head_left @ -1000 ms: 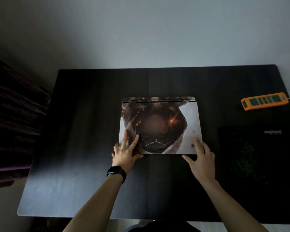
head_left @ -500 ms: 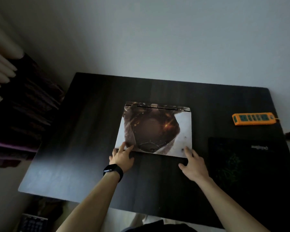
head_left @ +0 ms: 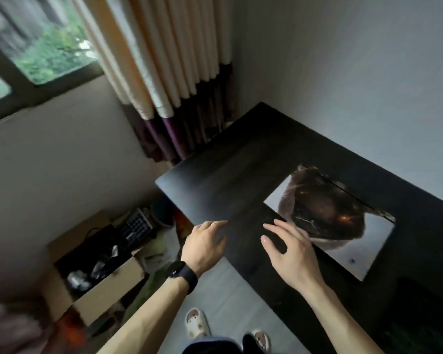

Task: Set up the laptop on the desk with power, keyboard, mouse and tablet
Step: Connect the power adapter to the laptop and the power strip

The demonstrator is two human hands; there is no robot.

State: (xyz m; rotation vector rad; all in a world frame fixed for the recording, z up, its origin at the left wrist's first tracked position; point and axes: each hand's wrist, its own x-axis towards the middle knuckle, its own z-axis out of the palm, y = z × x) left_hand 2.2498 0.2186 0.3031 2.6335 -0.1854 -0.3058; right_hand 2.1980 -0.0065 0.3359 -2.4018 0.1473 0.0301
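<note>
The closed laptop [head_left: 330,221], its lid covered with a brown and white picture skin, lies flat on the black desk [head_left: 228,180] at the right. My left hand [head_left: 206,242], with a black watch on the wrist, hovers open over the desk's near edge, away from the laptop. My right hand [head_left: 289,251] hangs open with spread fingers just in front of the laptop's near corner, holding nothing. On the floor at the left stands a cardboard box [head_left: 105,295] with a black keyboard [head_left: 137,226] and dark cables inside.
A dark mouse pad [head_left: 420,315] lies on the desk at the lower right. Cream and purple curtains [head_left: 169,80] hang by a window behind the desk's far left corner. My slippered feet [head_left: 197,323] stand on the grey floor beside the desk.
Both hands have left the laptop's front edge and now hang open. My head has turned left, bringing the window, curtains and the floor box into view.
</note>
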